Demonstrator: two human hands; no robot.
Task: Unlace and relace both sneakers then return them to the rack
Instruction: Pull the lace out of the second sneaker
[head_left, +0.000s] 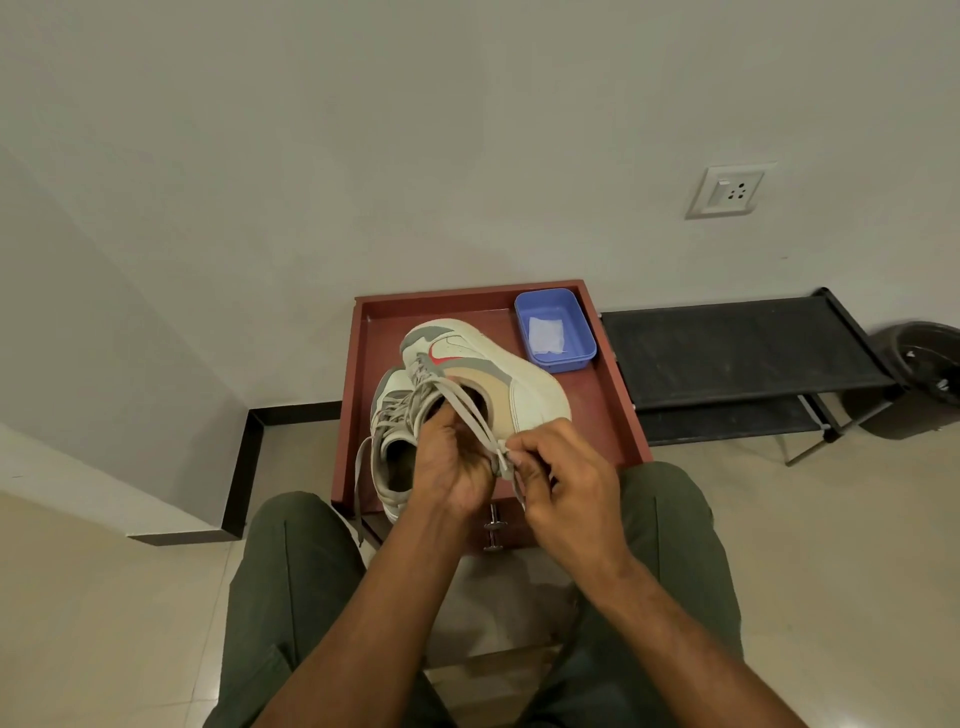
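Left hand (451, 462) grips the tilted sneaker (488, 374); right hand (558, 483) pinches both lace ends (503, 460) between them — lacing step, probably; next, keep tension.

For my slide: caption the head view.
Both hands, left hand and right hand, pull a sneaker's lace.

The left hand (451, 462) grips a tilted white-and-grey sneaker with a red logo (483, 374) over a red-brown wooden table (613, 405), while right hand (561, 488) fingers (519, 457) pinch its grey lace (475, 415). A second grey-white sneaker (392, 431) rests beside it.
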